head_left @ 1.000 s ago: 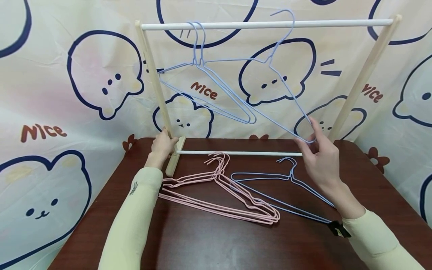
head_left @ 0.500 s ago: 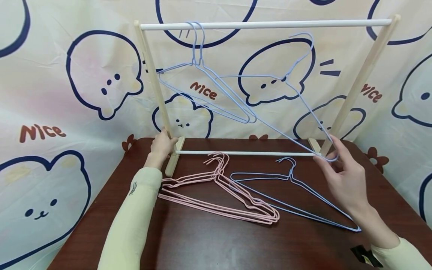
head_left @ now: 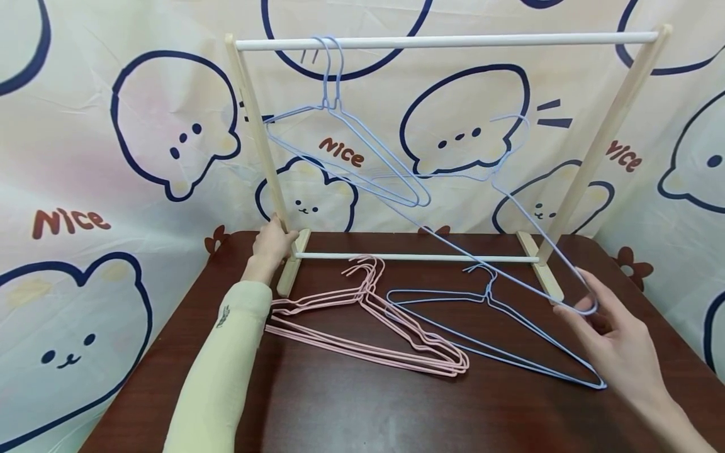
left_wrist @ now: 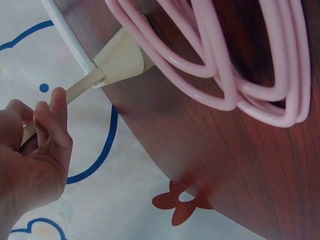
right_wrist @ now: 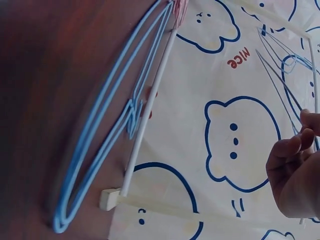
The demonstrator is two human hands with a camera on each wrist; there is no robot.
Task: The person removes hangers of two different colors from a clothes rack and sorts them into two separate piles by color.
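Observation:
My right hand (head_left: 620, 346) pinches the lower right corner of a blue wire hanger (head_left: 521, 283) between thumb and fingers. That hanger is tilted in the air before the rack, its hook well below the white top bar (head_left: 453, 42). My left hand (head_left: 270, 244) grips the rack's left wooden post (head_left: 249, 107) low down near its foot; the left wrist view shows the fingers curled round the post. Two blue hangers (head_left: 326, 104) hang from the top bar near its left end. On the table lie several pink hangers (head_left: 367, 290) and a small stack of blue hangers (head_left: 488, 296).
The rack's white lower bar (head_left: 419, 257) runs just behind the hangers on the dark brown table (head_left: 351, 421). Its right post (head_left: 608, 135) stands on a wooden foot (head_left: 540, 267). Behind everything hangs a cloth (head_left: 153, 189) printed with cartoon bears.
My right hand has moved down, right and toward me with the blue hanger, whose hook has dropped from the top bar's height to well below it. The left hand stays on the post.

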